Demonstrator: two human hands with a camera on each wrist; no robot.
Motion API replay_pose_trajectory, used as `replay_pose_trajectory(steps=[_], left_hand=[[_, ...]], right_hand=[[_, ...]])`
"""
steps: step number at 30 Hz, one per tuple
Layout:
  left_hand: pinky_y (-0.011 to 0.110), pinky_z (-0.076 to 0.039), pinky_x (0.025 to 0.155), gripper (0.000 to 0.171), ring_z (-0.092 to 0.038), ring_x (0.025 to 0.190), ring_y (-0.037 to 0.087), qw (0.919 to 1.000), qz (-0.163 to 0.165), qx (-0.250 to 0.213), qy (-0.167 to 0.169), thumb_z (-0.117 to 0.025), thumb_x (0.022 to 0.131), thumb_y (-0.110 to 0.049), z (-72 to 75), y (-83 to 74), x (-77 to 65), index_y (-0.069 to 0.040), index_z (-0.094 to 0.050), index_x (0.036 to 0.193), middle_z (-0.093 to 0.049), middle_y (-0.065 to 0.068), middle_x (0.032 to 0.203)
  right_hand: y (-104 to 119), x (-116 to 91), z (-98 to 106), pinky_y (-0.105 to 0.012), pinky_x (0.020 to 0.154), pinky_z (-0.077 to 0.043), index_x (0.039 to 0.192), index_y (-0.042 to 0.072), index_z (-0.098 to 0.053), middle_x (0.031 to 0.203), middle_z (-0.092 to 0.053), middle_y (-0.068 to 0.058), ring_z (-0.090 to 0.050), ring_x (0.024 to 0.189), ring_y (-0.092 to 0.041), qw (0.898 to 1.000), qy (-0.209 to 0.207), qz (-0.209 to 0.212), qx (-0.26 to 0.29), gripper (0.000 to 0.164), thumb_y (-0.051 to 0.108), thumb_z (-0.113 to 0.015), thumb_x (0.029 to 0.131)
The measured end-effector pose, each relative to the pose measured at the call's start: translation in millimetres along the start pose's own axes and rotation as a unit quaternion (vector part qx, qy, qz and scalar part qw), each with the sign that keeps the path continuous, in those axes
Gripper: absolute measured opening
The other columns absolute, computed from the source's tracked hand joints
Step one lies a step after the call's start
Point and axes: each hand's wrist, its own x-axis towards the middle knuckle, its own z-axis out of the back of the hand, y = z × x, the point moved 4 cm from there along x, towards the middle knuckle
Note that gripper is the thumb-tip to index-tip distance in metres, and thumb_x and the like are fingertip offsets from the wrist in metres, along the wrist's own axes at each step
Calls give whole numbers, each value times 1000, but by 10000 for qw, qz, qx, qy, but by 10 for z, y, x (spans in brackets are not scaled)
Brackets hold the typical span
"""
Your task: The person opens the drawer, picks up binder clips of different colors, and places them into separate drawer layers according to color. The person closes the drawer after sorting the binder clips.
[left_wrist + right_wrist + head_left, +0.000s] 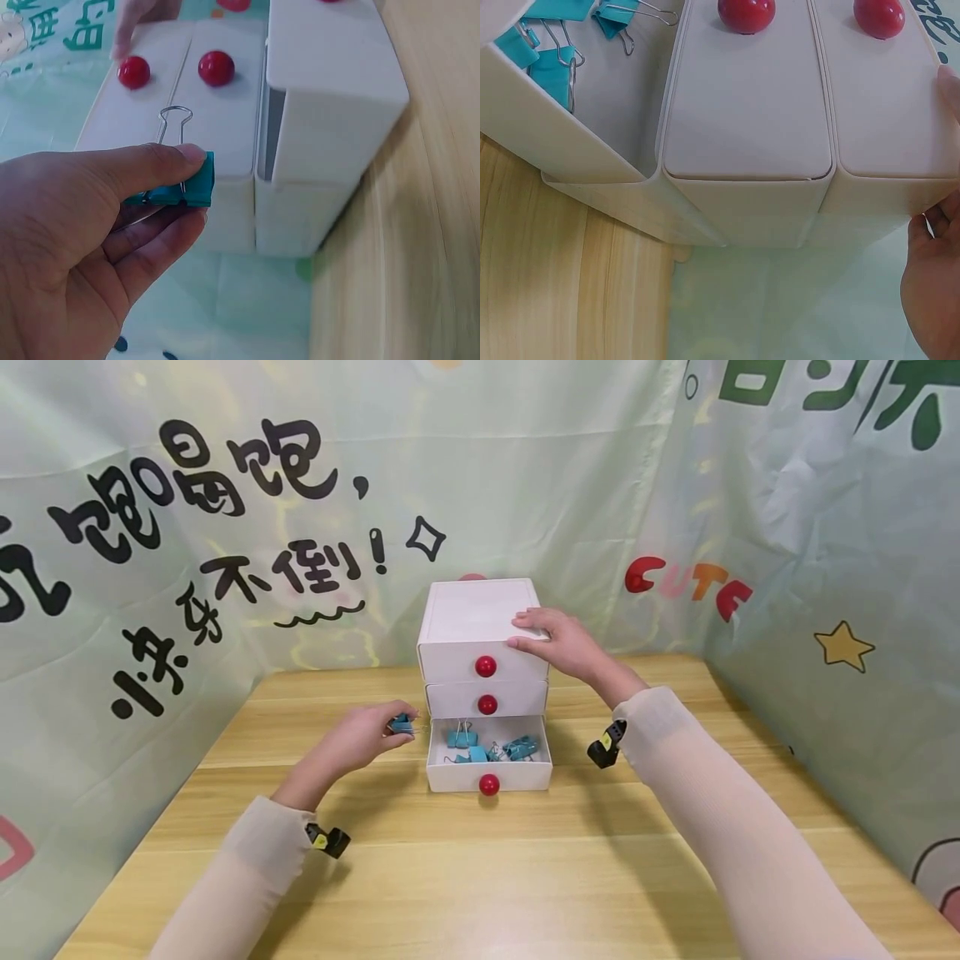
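Observation:
My left hand [356, 739] pinches a teal binder clip [201, 184] between thumb and fingers, just left of the pulled-out bottom drawer [450, 777]. One silver wire handle of the clip stands up past the thumb. Inside that drawer lie several more teal binder clips [461, 739], some also showing in the right wrist view. The drawer belongs to a white three-drawer box [472, 610] with round red knobs. My right hand [558, 643] rests on the box's top right edge, fingers extended across the top and thumb along the front corner.
The box stands on a wooden table [480, 868] near its back edge. Its middle drawer [450, 700] and top drawer [450, 664] are closed. A printed cloth backdrop [525, 485] hangs behind and along both sides.

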Motion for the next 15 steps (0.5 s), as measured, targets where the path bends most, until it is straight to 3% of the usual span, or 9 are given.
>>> replay_pose_trajectory(steps=[6,15], left_hand=[[37,-54,75,32,-60,78,17,9994,-318,45,113,-74,89,-18,-96,-183,144,-9,-64,118,-69,4,103],[33,-55,78,33,-59,79,15,9988,-410,-47,276,-74,89,-19,-281,-381,320,-11,-65,120,-70,3,106]], right_hand=[[-10,3,0,-55,112,-27,140,19,-56,151,-43,-2,-31,142,-23,10000,-14,6,-26,64,55,-65,88],[4,-6,-4,-55,112,-27,139,19,-56,151,-43,-3,-31,142,-24,10000,-24,1,-16,63,55,-64,88]])
